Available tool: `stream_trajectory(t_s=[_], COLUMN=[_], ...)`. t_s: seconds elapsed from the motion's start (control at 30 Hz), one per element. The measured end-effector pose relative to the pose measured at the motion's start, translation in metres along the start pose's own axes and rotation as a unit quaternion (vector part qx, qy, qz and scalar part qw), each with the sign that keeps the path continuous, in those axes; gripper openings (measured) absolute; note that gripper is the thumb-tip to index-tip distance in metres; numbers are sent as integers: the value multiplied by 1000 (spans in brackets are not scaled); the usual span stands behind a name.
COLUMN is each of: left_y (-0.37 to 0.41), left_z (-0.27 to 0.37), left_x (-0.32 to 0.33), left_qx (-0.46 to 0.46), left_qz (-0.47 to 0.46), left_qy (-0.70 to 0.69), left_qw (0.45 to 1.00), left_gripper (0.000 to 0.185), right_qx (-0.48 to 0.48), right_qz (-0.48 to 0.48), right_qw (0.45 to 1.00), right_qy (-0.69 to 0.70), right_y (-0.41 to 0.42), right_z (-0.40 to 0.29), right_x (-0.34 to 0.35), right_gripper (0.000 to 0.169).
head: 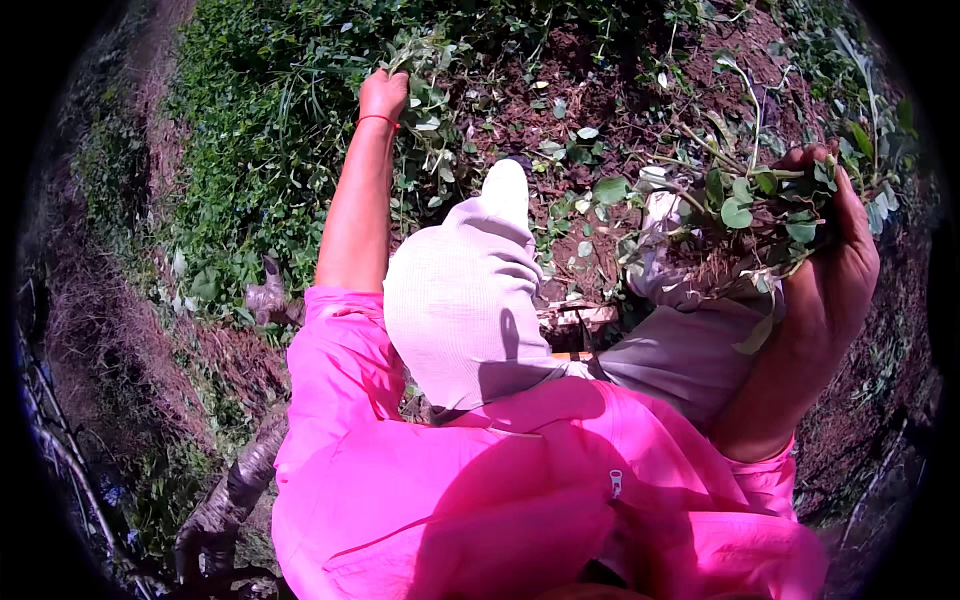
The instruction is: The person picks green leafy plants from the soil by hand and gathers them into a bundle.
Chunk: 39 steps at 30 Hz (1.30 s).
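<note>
My left hand (384,94), with a thin red band at the wrist, is closed around leafy green stems (416,56) among the low plants at the upper left. On the right, my right hand (840,217) is raised close to the camera. It holds a loose bunch of uprooted plants (739,199), with round green leaves, pale stems and brown root-like strands. The bunch hides part of my lower right leg. Between my hands lies reddish-brown soil (570,90) scattered with loose leaves.
Dense green plants (240,135) cover the ground at left. A peeling branch or trunk (232,487) stands at lower left, and a short woody stub (268,296) is beside my left arm. A low wooden piece (577,315) shows between my legs. Thin sticks (75,465) lie at far left.
</note>
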<state>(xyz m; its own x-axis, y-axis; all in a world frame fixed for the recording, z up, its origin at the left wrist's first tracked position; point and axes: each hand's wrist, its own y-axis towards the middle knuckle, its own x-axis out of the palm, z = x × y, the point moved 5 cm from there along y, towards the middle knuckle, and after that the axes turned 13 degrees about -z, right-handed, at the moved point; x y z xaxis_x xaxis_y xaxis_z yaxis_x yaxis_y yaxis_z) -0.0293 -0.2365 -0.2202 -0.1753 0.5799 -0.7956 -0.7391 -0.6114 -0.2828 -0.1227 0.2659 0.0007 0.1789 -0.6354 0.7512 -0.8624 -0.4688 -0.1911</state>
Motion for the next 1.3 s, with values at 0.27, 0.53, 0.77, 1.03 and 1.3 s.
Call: stream_trajectory(t_s=[0.27, 0.53, 0.77, 1.03, 1.3], left_y=[-121, -190, -216, -233, -208], left_z=[198, 276, 297, 333, 296], left_x=[-121, -88, -28, -24, -116], left_qx=[153, 192, 227, 168, 294], left_qz=[-142, -144, -274, -336, -269], left_qy=[-349, -303, -451, -631, -492], left_qw=[913, 922, 819, 678, 774], left_gripper=[20, 24, 53, 67, 46], right_qx=[27, 45, -29, -76, -62], right_qz=[-83, -35, -96, 58, -96], right_qw=[995, 984, 987, 994, 992], right_qy=[-49, -170, -124, 55, 46], right_y=[14, 32, 39, 55, 105], right_z=[56, 113, 120, 110, 0], right_x=[46, 60, 72, 57, 34], right_gripper=[15, 14, 57, 27, 21])
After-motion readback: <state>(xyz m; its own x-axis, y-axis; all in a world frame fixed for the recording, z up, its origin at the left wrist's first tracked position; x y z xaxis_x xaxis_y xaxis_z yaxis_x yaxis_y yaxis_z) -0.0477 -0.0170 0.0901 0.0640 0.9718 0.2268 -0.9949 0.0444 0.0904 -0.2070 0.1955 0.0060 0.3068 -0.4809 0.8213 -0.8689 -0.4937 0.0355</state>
